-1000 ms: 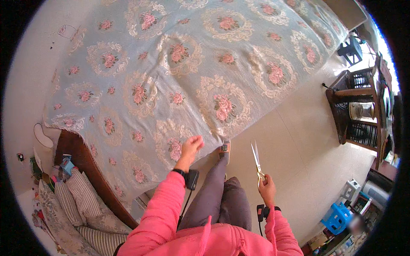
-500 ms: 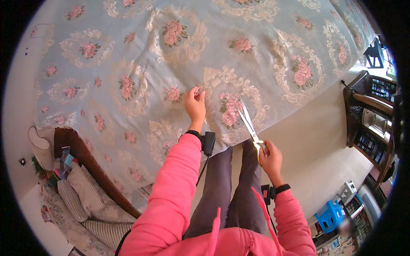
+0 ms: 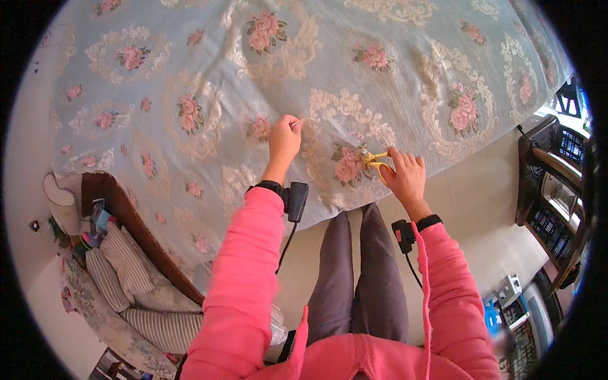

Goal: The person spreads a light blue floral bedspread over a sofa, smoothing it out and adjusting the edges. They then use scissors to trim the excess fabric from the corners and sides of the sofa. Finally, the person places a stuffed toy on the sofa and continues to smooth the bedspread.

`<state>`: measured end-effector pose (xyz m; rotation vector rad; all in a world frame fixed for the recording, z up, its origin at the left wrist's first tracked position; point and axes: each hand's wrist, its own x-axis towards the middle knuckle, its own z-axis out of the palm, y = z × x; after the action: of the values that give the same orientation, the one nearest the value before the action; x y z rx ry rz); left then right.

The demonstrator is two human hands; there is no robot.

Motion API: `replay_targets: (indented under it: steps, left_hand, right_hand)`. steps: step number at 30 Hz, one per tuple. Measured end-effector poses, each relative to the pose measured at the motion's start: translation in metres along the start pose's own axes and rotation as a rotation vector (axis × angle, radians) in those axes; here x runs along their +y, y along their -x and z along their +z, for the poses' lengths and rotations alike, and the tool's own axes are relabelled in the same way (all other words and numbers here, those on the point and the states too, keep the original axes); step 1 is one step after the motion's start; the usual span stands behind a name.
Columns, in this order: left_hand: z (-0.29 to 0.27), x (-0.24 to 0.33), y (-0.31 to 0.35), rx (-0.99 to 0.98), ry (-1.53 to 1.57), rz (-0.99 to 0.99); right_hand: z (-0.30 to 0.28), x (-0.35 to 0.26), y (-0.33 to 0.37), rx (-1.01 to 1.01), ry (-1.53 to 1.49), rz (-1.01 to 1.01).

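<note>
A large pale blue cloth (image 3: pixel 405 164) with pink roses and cream scrolls spreads out in front of me. Over it, my left hand (image 3: pixel 285 140) is closed in a pinch at the fingertips. A thin pale bit shows at the pinch, too small to name. My right hand (image 3: pixel 405 176) grips a pair of scissors (image 3: pixel 366 154) by the yellow handles, near the cloth's front edge. The silver blades point up and left towards my left fingertips and look faint against the cloth. Whether the blades touch anything, I cannot tell.
At lower left, a sofa with striped cushions (image 3: pixel 152 326) stands beside a dark wooden edge (image 3: pixel 136 231). A dark wooden rack (image 3: pixel 538 171) is on the right, with a blue plastic stool (image 3: pixel 491 316) below it. Pale floor (image 3: pixel 472 202) lies beyond the cloth's edge.
My right hand has moved forward over the cloth's edge, and the scissors have swung left towards my left hand. My left hand has shifted slightly forward, still pinching.
</note>
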<state>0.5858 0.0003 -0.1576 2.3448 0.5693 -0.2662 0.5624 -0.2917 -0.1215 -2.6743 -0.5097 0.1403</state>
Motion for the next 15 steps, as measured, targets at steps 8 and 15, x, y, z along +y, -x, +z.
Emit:
replay_targets:
  steps: [8,15]
  left_hand:
    - [-0.020,0.015,-0.006,-0.126,-0.069,0.014]
    - [-0.026,0.031,-0.007,-0.158,-0.135,-0.025]
  right_hand:
    - [0.015,-0.008,-0.017,-0.021,0.041,-0.064]
    - [0.033,-0.035,-0.043,0.016,0.007,-0.068]
